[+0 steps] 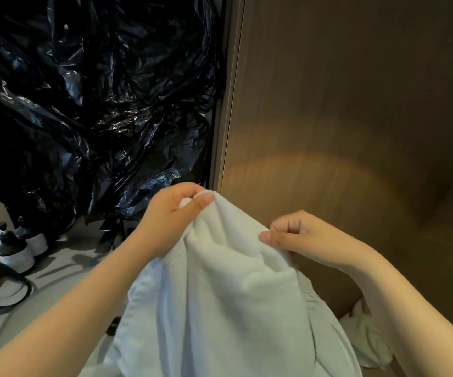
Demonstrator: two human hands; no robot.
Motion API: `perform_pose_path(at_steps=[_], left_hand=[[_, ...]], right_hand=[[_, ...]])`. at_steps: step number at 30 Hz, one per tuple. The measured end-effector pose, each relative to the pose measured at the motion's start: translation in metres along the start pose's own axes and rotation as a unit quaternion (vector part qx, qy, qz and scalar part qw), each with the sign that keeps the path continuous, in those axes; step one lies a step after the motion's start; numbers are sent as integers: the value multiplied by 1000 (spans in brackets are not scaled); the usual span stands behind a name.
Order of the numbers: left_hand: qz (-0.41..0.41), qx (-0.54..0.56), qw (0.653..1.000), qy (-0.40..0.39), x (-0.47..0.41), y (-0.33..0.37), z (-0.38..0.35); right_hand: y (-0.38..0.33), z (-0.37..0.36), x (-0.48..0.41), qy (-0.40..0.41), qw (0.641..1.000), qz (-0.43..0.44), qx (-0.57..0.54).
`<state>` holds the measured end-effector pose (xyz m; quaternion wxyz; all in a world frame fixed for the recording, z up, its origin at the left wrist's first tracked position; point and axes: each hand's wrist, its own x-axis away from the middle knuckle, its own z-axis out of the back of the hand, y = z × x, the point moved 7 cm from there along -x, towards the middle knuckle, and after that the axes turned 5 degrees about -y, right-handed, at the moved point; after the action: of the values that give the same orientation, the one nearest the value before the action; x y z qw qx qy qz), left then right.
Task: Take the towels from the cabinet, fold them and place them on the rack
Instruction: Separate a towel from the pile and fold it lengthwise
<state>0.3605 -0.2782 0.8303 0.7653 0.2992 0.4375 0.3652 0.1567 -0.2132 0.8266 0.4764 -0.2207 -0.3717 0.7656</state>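
White towel (233, 289): held up before the brown cabinet door (355, 104), its top edge pinched by the left hand (165, 216) and right hand (301, 238), the rest hanging. Step judged: folding begun. Next required: corners matched, edges aligned.

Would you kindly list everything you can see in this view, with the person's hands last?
Towel: one, white, centre, held up by both hands.
Crumpled cloth: one, white, lower right.
Plastic sheeting: one, black, upper left.
Wooden panel: one, brown, right.
Pump bottles: two, dark with white bases, left, on the grey surface.
Cord: one, black, lower left.
Left hand: one, pinches the towel's top.
Right hand: one, pinches the towel's edge.
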Motion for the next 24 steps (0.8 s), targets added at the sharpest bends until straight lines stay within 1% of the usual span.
perform_pose_path(at_steps=[3,5,6,7,9,11,13,15,18,19,24], left_hand=[[7,-56,997,52,-5,-8,14],[16,-85,992,88,-6,-15,23],[20,-94,990,102,-6,-18,26],[23,-101,988,111,-6,-21,29],[28,-111,986,119,-4,-25,31],[28,-118,986,115,-4,-29,31],[27,-135,985,107,-4,-33,28],[33,-146,982,111,-4,-37,26],[60,-142,980,123,-3,-49,26],[68,-142,980,124,-2,-53,25],[84,-152,977,120,-1,-63,22]], right_hand=[[16,-1,4,-24,999,-28,-2],[22,-4,4,-34,998,-50,27],[22,-3,3,-22,997,-49,50],[21,1,3,3,996,-41,75],[16,14,4,84,989,-19,122],[10,30,10,176,969,-6,173],[6,41,14,232,942,-11,241],[5,46,13,228,928,-22,295],[19,47,10,179,930,-62,314],[25,47,10,174,929,-75,317],[53,48,22,216,927,-94,292]])
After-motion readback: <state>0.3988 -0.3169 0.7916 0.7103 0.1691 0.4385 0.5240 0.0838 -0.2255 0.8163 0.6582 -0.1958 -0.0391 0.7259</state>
